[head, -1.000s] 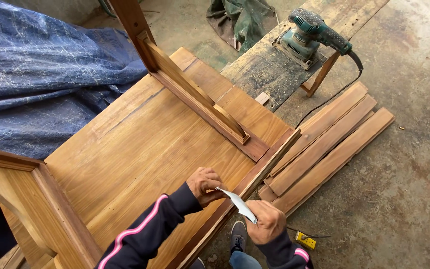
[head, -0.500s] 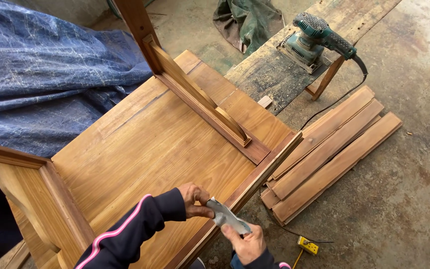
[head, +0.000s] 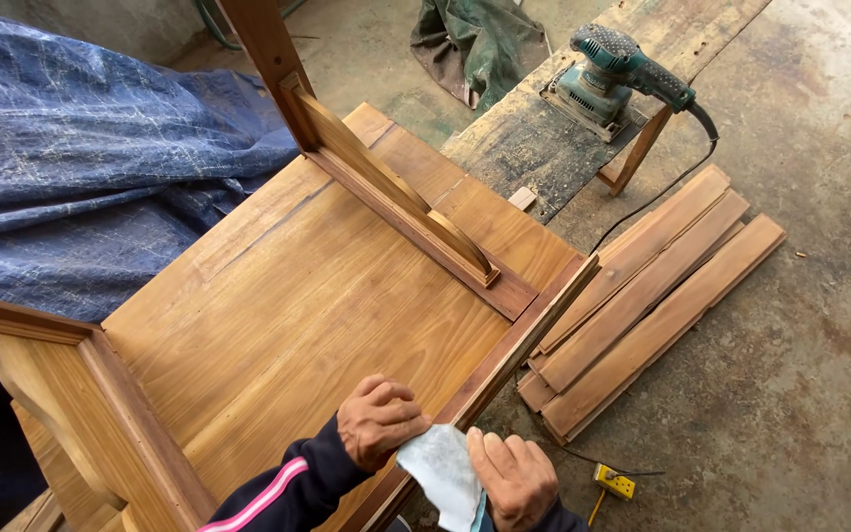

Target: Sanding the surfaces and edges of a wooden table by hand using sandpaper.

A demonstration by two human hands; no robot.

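The left hand [head: 378, 419] was curled loosely, knuckles up, its forearm in a dark sleeve with pink stripes. Just beside it, the right hand [head: 512, 480] lay palm down, fingers bent and pointing away from the body.

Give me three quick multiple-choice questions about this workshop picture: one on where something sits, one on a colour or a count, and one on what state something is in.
1. Where does the power sander sit?
A. on a worn plank on the floor
B. on the blue tarpaulin
C. on the upturned wooden table

2. What colour is the stripe on the person's dark sleeve?
A. yellow
B. pink and white
C. green

3. How is the sheet of sandpaper held?
A. lying loose on the floor
B. rolled up on the sander
C. gripped between both hands at the table's edge

Answers: 1 A, the sander rests on the plank beyond the table. 2 B, a pink and white stripe runs along the sleeve. 3 C, the left hand and right hand both hold it.
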